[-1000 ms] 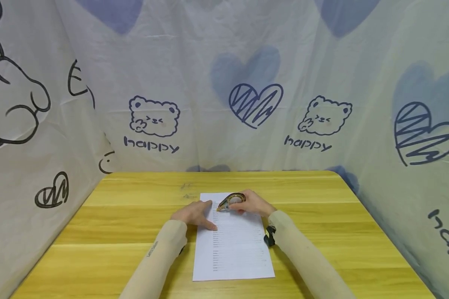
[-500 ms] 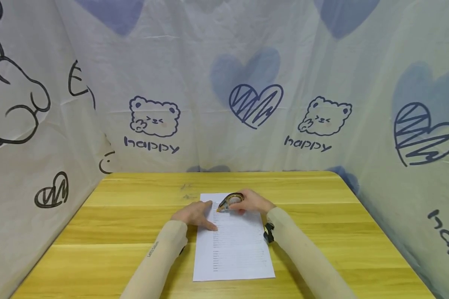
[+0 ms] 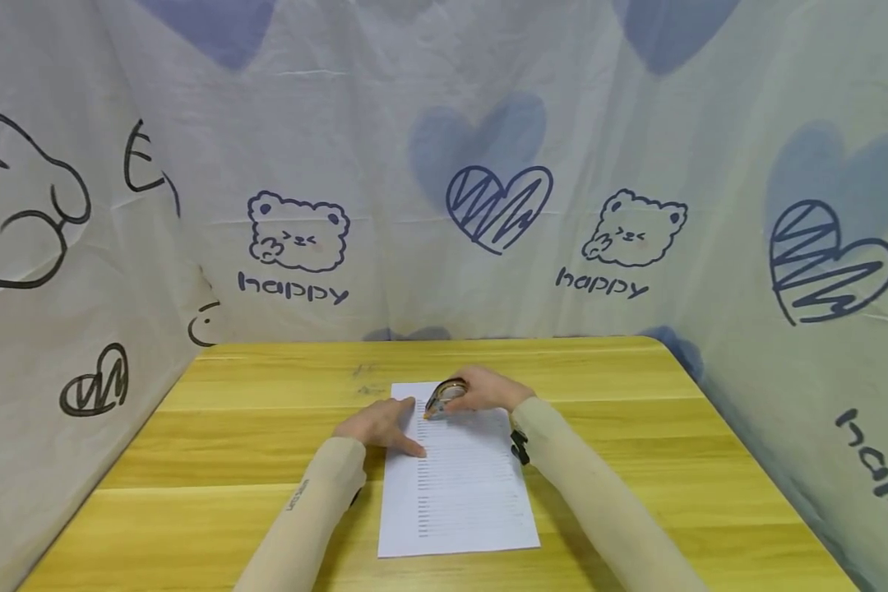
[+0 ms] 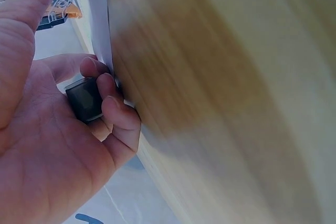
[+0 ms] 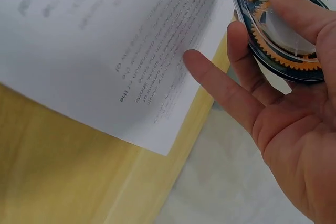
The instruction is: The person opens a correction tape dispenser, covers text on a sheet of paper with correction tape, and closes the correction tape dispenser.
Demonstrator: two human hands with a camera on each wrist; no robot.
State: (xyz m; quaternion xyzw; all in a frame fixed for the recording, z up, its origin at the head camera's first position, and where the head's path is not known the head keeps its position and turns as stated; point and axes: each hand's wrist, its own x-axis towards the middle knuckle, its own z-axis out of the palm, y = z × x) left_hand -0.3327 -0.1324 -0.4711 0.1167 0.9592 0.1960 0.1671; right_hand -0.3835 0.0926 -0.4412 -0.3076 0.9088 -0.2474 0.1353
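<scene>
1. Right hand (image 3: 492,388) clamped on the correction tape dispenser (image 3: 453,393) in the head view, and its orange tip (image 3: 425,417) is right down at the printed lines near the top left of the sheet (image 3: 466,510)! Across from it, the left hand (image 3: 373,426) rests on the paper's left edge, index finger and thumb spread, seemingly steadying it.
2. How far along? Set-up looks complete, I'd judge: sheet flat on the table (image 3: 252,444), tool gripped, tip in place. Correcting looks barely begun, or just beginning; whether any white tape is down, nobody can tell at this range. Print runs all down the left side below the tip, and how much of it needs covering doesn't show.
3. Over to the left wrist: that hand's lower fingers curl round a small dark block (image 4: 84,99), perhaps the dispenser's cap, against the palm. Beyond the hand, part of the dispenser peeks in at upper left, well clear of these fingers.
4. Right wrist now: thumb across the clear casing, a finger along its edge, dispenser firmly between them, orange gear (image 5: 286,64) showing. Another finger reaches out over the print. The tip is out of sight here.
</scene>
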